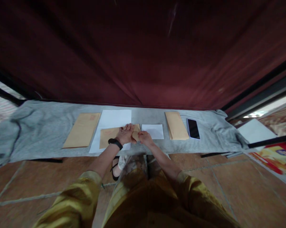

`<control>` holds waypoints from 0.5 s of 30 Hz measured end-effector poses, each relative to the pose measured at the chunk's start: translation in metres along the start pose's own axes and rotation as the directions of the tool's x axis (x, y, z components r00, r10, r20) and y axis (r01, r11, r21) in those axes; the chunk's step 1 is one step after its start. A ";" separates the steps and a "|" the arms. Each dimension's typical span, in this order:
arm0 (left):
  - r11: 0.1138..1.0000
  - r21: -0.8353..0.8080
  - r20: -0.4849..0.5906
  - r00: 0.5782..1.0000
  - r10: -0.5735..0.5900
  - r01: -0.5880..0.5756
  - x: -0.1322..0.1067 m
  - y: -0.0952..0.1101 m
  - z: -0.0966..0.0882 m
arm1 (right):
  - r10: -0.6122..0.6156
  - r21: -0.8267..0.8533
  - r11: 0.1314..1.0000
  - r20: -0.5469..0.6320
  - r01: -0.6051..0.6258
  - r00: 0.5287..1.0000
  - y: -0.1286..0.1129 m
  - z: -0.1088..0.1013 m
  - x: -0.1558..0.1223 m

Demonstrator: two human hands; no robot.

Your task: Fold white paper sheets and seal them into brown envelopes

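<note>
A brown paper envelope lies sideways on white sheets of paper in the middle of the cloth-covered surface. My left hand, with a dark band at the wrist, rests on it with fingers stretched out. The fingers of my right hand are closed on the envelope's right end, where a flap bends toward me. Just beyond my right hand lies a small white sheet. What my right fingertips pinch is partly hidden.
Brown envelopes lie in a stack at the left and another stack at the right. Right of these is a phone. A grey cloth covers the narrow surface, backed by a dark red curtain. A red-and-yellow box stands lower right.
</note>
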State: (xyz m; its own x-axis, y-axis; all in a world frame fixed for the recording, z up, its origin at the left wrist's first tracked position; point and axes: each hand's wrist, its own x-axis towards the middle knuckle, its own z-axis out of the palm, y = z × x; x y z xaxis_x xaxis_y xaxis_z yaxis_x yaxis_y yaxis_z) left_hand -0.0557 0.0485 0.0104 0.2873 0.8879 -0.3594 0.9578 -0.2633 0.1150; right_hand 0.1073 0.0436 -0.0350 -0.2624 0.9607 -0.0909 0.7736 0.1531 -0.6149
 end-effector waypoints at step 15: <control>0.993 -0.050 -0.001 0.995 -0.103 0.103 -0.008 -0.001 0.002 | 0.225 0.315 0.920 0.069 -0.235 0.972 -0.008 -0.006 0.012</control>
State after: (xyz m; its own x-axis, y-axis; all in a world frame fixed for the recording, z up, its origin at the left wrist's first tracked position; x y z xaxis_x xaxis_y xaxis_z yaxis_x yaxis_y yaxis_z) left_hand -0.0590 0.0411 0.0109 0.1872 0.9108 -0.3680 0.9807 -0.1517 0.1234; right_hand 0.1013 0.0558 -0.0262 -0.1209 0.9522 -0.2804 0.5916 -0.1577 -0.7906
